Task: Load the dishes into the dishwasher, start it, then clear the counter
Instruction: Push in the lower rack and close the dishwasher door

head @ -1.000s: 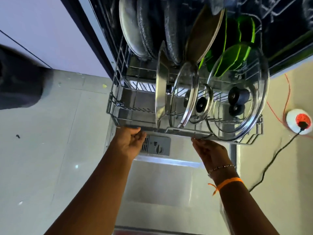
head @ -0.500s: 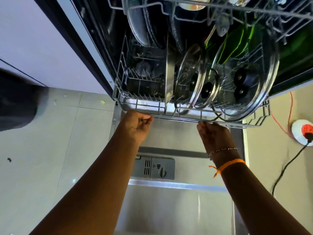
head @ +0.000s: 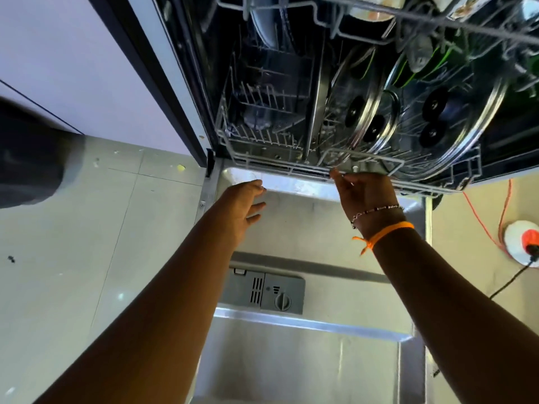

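The lower rack (head: 291,167) is seen almost fully home inside the dishwasher (head: 186,91), so the loading step is judged to be closing out. Glass lids (head: 455,112) are stood upright on edge between the tines, with plates (head: 262,27) racked behind them and green dishes just glimpsed further back. The front rail of the rack is touched by the fingertips of the right hand (head: 366,196), fingers loosely curved, nothing gripped. The left hand (head: 243,205) is held spread and relaxed, just clear of the rail, nothing in it.

Next, a last nudge is probably called for to seat the rack, then the dropped door (head: 291,360) is to be lifted shut; the detergent dispenser (head: 267,291) on its inner face may want checking first. The tall lids will need to clear the upper rack (head: 408,21).

Compared with half a second ago, the rack has been pushed deeper into the tub, the left hand has been released from the rail where it was curled, and more of the door's inner face has been uncovered.
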